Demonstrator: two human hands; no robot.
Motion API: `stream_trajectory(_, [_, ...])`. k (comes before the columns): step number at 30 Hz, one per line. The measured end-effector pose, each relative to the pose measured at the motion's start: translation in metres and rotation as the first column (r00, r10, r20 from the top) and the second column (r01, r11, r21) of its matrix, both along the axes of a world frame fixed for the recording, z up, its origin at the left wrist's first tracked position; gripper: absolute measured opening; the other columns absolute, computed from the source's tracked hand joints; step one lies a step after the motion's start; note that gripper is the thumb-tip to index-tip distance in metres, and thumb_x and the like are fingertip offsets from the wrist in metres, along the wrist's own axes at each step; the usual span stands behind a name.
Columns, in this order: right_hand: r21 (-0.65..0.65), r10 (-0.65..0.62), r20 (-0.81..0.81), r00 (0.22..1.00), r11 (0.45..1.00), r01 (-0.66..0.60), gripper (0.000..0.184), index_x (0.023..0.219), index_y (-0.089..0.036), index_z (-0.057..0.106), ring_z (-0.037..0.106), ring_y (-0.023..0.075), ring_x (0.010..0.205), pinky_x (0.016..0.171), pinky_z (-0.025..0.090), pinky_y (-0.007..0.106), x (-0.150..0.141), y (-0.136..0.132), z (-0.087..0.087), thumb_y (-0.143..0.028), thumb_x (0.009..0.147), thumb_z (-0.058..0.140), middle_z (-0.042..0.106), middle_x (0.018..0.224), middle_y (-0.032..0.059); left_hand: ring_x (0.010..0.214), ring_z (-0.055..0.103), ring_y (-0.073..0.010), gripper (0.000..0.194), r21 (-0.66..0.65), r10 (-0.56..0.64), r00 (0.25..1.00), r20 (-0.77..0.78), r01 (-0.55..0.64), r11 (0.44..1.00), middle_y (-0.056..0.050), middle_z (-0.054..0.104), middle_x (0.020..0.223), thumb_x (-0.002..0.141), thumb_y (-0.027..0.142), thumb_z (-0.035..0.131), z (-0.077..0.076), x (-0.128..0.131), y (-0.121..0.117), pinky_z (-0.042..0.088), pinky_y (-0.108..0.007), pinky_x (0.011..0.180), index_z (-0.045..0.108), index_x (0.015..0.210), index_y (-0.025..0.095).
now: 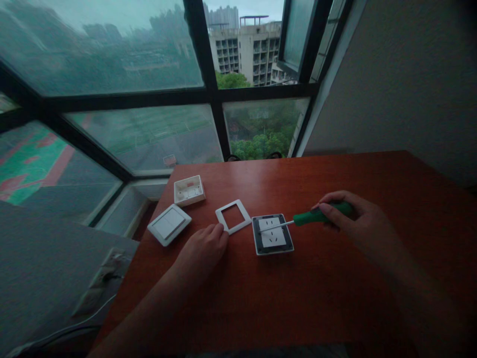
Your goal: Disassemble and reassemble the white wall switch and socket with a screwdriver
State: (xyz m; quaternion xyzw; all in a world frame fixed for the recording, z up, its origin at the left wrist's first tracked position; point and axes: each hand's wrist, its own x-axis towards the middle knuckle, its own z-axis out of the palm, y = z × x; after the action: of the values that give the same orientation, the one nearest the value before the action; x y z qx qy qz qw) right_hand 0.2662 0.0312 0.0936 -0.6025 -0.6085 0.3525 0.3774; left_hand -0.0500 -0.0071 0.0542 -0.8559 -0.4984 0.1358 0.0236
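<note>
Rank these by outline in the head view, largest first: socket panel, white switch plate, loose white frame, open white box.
1. Socket panel
2. White switch plate
3. Loose white frame and open white box: too alike to rank; the box lies farther off.

- Dim interior; daylight comes through the window (218,94), brightest at the pale sky (257,9).
- Soft glare whitens the far part of the desk (246,179); its near side sinks into shadow.
- Right-hand wall (402,84) dark, grainy.
- Left panes hazy, greenish.
- Wide-angle stretching and darkened corners.
- Green screwdriver (322,213) reasonably sharp.
</note>
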Motion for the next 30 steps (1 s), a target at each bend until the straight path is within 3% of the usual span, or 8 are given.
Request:
stream_trajectory(5, [0.0,-0.022,-0.006,1.0,1.0,0.022,0.03,0.088,-0.023,0.066,0.064,0.0139,0.058,0.05,0.054,0.023,0.002,0.001,-0.003,-0.051,0.078,0.068,0.068,0.078,0.0017,0.083,0.062,-0.026,0.021,0.0,0.014,0.998,0.068,-0.014,1.0,-0.01,0.063,0.093,0.084,0.0,0.049,-0.004,-0.002,0.001,0.052,-0.038,0.073,0.062,0.094,0.013])
stream_trajectory(9, [0.01,-0.07,-0.031,0.997,0.997,0.07,0.03,0.088,-0.023,0.066,0.065,0.0143,0.058,0.048,0.054,0.023,0.004,-0.001,0.001,-0.052,0.078,0.068,0.069,0.081,0.0021,0.083,0.061,-0.0226,0.013,0.043,0.001,0.946,0.324,-0.015,0.999,-0.008,0.062,0.094,0.086,0.006,0.052,-0.001,0.001,0.002,0.051,-0.034,0.073,0.06,0.092,0.015])
stream_trajectory(11, [0.013,-0.081,-0.031,0.996,0.997,0.082,0.03,0.087,-0.023,0.066,0.065,0.0142,0.057,0.047,0.054,0.023,0.005,-0.001,0.004,-0.051,0.077,0.068,0.069,0.081,0.0021,0.078,0.06,-0.0183,0.01,0.045,0.017,0.857,0.515,-0.047,0.998,-0.005,0.061,0.091,0.085,0.008,0.055,0.0,0.005,0.003,0.049,-0.029,0.067,0.058,0.089,0.016])
stream_trajectory(15, [0.024,-0.084,-0.017,0.996,0.996,0.084,0.029,0.087,-0.023,0.066,0.065,0.0143,0.057,0.047,0.055,0.023,0.006,-0.001,0.007,-0.051,0.078,0.068,0.07,0.08,0.0026,0.062,0.054,-0.0106,0.017,-0.018,0.083,0.596,0.798,-0.115,0.993,0.001,0.06,0.076,0.079,0.005,0.057,0.002,0.019,0.008,0.043,-0.021,0.056,0.059,0.091,0.017])
stream_trajectory(18, [0.029,-0.077,-0.022,0.997,0.997,0.078,0.03,0.087,-0.023,0.066,0.066,0.0147,0.059,0.048,0.055,0.023,0.008,-0.002,0.008,-0.052,0.077,0.069,0.07,0.083,0.0032,0.063,0.057,-0.0102,0.018,-0.072,0.113,0.415,0.903,-0.114,0.991,0.0,0.065,0.077,0.082,0.008,0.058,0.0,0.031,0.013,0.045,-0.02,0.057,0.064,0.096,0.017])
stream_trajectory(21, [0.031,-0.072,-0.025,0.997,0.997,0.073,0.031,0.087,-0.023,0.066,0.065,0.014,0.058,0.048,0.056,0.023,0.009,-0.003,0.009,-0.052,0.077,0.069,0.069,0.083,0.003,0.068,0.064,-0.0118,0.01,-0.14,0.178,0.284,0.942,-0.146,0.979,-0.002,0.07,0.08,0.084,0.013,0.062,-0.007,0.04,0.015,0.05,-0.021,0.061,0.068,0.091,0.017])
stream_trajectory(24, [0.023,-0.068,-0.037,0.997,0.997,0.069,0.031,0.087,-0.023,0.066,0.065,0.0136,0.058,0.048,0.056,0.023,0.009,-0.004,0.009,-0.052,0.077,0.069,0.069,0.083,0.0026,0.072,0.067,-0.0132,0.009,-0.161,0.199,0.218,0.956,-0.18,0.97,-0.003,0.072,0.082,0.083,0.015,0.065,-0.015,0.044,0.016,0.052,-0.022,0.064,0.071,0.089,0.017])
stream_trajectory(30, [0.03,-0.057,-0.024,0.998,0.998,0.058,0.029,0.088,-0.024,0.066,0.065,0.0127,0.059,0.049,0.056,0.021,0.009,-0.003,0.008,-0.051,0.078,0.069,0.069,0.084,0.002,0.078,0.068,-0.0155,0.01,-0.128,0.16,0.185,0.97,-0.174,0.976,-0.006,0.07,0.088,0.084,0.015,0.064,-0.024,0.048,0.016,0.056,-0.024,0.067,0.074,0.086,0.018])
